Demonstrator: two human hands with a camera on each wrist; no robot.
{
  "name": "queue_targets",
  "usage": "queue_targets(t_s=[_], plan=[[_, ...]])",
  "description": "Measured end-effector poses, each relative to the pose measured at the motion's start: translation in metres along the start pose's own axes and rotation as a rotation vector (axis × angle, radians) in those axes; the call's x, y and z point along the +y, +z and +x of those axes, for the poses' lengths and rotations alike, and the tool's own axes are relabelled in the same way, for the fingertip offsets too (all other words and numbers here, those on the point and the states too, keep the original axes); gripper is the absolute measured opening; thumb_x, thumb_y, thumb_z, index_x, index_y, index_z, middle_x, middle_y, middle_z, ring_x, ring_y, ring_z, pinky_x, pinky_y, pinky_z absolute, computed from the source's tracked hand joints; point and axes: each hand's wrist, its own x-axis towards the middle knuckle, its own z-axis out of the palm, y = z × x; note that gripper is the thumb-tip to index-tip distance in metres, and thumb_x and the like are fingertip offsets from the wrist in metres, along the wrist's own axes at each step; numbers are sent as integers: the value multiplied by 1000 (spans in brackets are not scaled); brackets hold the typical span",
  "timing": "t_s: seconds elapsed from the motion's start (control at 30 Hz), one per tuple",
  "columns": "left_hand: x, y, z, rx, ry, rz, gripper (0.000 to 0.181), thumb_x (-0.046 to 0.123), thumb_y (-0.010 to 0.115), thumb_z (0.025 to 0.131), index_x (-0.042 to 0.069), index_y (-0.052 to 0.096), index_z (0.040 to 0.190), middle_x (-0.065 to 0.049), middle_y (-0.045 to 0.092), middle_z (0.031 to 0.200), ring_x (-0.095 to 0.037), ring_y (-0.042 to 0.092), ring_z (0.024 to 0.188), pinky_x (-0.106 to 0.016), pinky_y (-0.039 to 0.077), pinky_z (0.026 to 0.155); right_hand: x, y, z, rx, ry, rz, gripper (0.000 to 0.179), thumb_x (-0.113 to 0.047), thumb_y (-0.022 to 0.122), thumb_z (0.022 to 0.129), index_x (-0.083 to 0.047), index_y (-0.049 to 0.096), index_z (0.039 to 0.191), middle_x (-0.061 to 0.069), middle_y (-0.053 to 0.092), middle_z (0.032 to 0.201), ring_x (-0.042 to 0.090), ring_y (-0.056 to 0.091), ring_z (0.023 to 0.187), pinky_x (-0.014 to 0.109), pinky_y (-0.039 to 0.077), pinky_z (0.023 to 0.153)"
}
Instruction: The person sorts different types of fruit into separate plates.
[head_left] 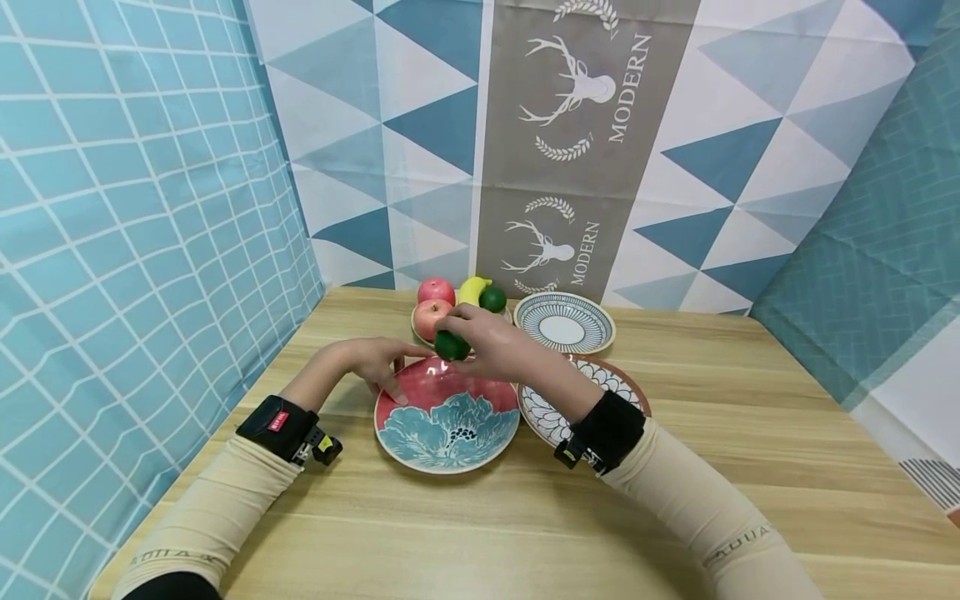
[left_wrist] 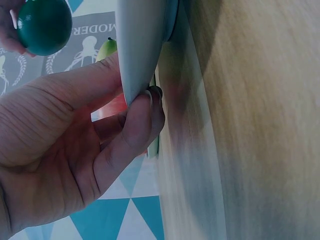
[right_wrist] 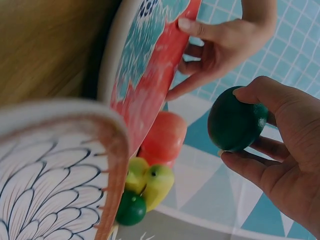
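My left hand (head_left: 378,362) pinches the left rim of a red plate (head_left: 450,437) with a large blue flower, thumb on the painted face and fingers behind the edge. The plate's near rim sits close over the table. A smooth, dark green round fruit (right_wrist: 235,120) is held between the thumb and fingertips of my right hand (head_left: 495,342), above the plate's far edge. Just behind are a pink apple-like fruit (head_left: 432,317), another pink fruit (head_left: 437,290), yellow bananas (right_wrist: 156,185) and a second green fruit (head_left: 492,298), grouped on a dish partly hidden by my right hand.
To the right lies a brown-rimmed plate (head_left: 633,390) with white petals, partly covered by my right forearm. An oval blue-striped plate (head_left: 597,321) stands behind it. The wooden table (head_left: 720,400) meets patterned cloth walls at the back and left.
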Motion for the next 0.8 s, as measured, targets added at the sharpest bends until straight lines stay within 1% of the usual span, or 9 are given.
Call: queue_targets(t_s=[0.17, 0.3, 0.43, 0.5, 0.67, 0.8], plan=[[-2, 1, -1, 1, -7, -25, 96, 17, 90, 87, 12, 35, 166, -18, 59, 115, -26, 68, 88, -38, 64, 72, -11, 4, 2, -14, -63, 9, 54, -16, 87, 88, -11, 64, 137, 9, 60, 132, 22, 61, 113, 33, 54, 100], [-3, 1, -1, 8, -34, -35, 94, 17, 89, 87, 7, 36, 164, -17, 60, 115, -25, 68, 89, -38, 64, 73, -20, 10, 2, -36, -100, 8, 58, -20, 90, 87, -9, 65, 138, 8, 60, 131, 22, 60, 113, 33, 53, 101], [-4, 1, -1, 3, -33, -42, 85, 16, 88, 88, 9, 43, 160, -17, 59, 115, -26, 68, 90, -38, 64, 74, -29, 15, 2, -63, -130, -10, 66, -27, 89, 88, -9, 62, 146, 8, 59, 128, 21, 58, 110, 30, 51, 98], [-4, 1, -1, 1, -23, -40, 81, 15, 88, 88, 11, 46, 158, -17, 59, 114, -26, 67, 91, -38, 64, 73, -32, 18, 1, -82, -136, -23, 67, -26, 89, 88, -10, 62, 147, 8, 59, 128, 20, 58, 108, 28, 52, 97], [-4, 0, 0, -7, -13, -36, 80, 9, 85, 90, 15, 46, 160, -16, 59, 115, -26, 66, 92, -38, 64, 73, -42, 24, 1, -148, -167, -73, 60, -21, 87, 88, -12, 63, 142, 10, 56, 143, 20, 60, 116, 27, 53, 100], [-3, -1, 0, -18, -4, -31, 79, 3, 81, 91, 17, 45, 160, -15, 61, 115, -25, 67, 92, -38, 64, 73, -52, 28, 1, -191, -183, -111, 60, -20, 85, 88, -13, 63, 144, 8, 56, 144, 18, 60, 117, 26, 52, 100]])
